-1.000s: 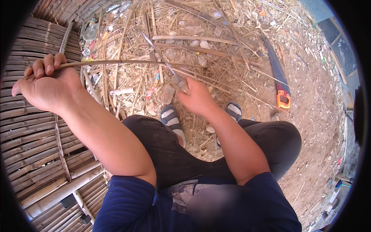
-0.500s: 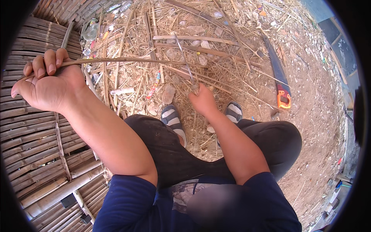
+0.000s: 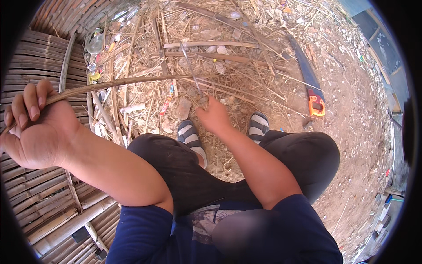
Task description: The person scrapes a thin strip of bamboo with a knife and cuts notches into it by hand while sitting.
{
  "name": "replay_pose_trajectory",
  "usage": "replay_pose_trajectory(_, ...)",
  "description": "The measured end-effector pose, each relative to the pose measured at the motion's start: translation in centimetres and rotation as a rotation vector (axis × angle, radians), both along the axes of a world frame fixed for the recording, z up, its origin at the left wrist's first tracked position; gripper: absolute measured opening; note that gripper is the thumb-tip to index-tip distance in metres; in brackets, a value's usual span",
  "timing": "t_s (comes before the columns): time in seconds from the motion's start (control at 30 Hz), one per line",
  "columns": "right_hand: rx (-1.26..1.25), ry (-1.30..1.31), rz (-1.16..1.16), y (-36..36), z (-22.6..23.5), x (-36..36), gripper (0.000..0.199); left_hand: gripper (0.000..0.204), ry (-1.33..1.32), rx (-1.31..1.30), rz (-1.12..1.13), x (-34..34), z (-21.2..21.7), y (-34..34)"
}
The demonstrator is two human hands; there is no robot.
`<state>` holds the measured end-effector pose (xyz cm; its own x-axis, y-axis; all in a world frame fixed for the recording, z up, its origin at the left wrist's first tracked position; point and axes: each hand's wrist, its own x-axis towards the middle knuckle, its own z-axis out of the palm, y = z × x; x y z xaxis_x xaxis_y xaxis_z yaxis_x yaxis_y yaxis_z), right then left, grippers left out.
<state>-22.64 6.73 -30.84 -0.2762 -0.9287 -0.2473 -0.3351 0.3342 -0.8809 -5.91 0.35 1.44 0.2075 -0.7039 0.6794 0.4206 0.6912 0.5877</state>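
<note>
My left hand [image 3: 41,125], palm up at the far left, grips one end of a long thin bamboo strip [image 3: 127,81]. The strip reaches to the right over the littered ground, and its far end comes close to a thin blade. That blade belongs to a knife [image 3: 190,64], whose handle is wrapped in my right hand [image 3: 214,115] in front of my feet. The knife points up and slightly left, away from me. Whether blade and strip touch I cannot tell.
A handsaw [image 3: 307,75] with an orange and red handle lies on the dirt at the right. Bamboo slats, straw and wood shavings cover the ground ahead. A slatted bamboo platform [image 3: 35,145] stands at my left. A clear plastic bottle [image 3: 94,43] lies near the wall.
My left hand has moved left and toward me, drawing the bamboo strip with it. My right hand and knife have shifted slightly left. The whole view has shifted a little too.
</note>
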Motion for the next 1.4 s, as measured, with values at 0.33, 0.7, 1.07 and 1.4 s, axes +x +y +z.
replay_pose_trajectory(0.33,0.027,-0.023,-0.027,0.1,-0.3,-0.2,0.04,0.029,-0.027,-0.055,0.035,-1.2,-1.0,-0.5)
replay_pose_trajectory(0.7,0.042,0.017,-0.014,-0.1,-0.8,0.4,0.041,0.053,-0.014,-0.01,-0.259,2.1,-1.1,-2.0)
replay_pose_trajectory(1.07,0.097,0.01,0.024,0.0,-1.6,0.5,0.046,0.056,-0.034,0.0,-0.22,2.2,-1.3,-1.8)
replay_pose_trajectory(1.4,0.073,0.041,0.056,-0.5,-3.1,0.5,0.044,0.077,-0.033,-0.012,-0.276,4.5,-1.7,-2.9)
